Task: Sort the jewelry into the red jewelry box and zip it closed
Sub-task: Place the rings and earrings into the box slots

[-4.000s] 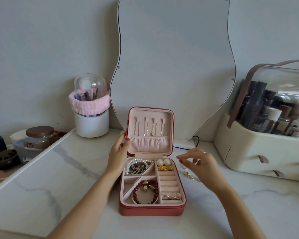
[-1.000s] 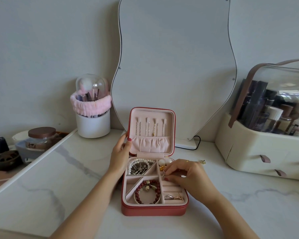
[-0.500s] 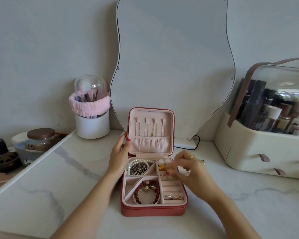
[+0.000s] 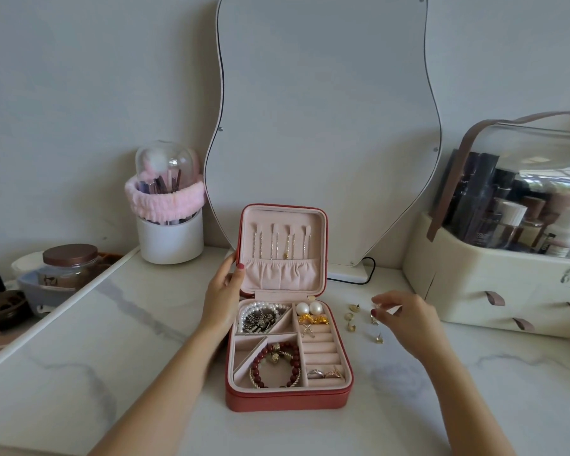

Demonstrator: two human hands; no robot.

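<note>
The red jewelry box (image 4: pixel 287 401) lies open on the marble top, its pink lid (image 4: pixel 283 274) upright with chains hanging inside. Its compartments hold a pearl strand, a dark red bead bracelet (image 4: pixel 260 360), two pearl studs (image 4: pixel 308 308), gold pieces and rings (image 4: pixel 323 373). My left hand (image 4: pixel 222 297) grips the lid's left edge. Several loose gold earrings (image 4: pixel 351 327) lie on the table right of the box. My right hand (image 4: pixel 408 320) is over them, its thumb and fingertips pinching a small gold earring (image 4: pixel 377 306).
A wavy mirror (image 4: pixel 326 126) leans on the wall behind the box. A cream cosmetics organizer (image 4: pixel 494 291) stands at the right. A white brush holder (image 4: pixel 170 238) with a pink band is at the back left, a brown-lidded jar (image 4: pixel 69 264) beyond the table's left edge.
My right hand has left the box's upper right compartments and moved right to the loose earrings on the table. My left hand still holds the lid.
</note>
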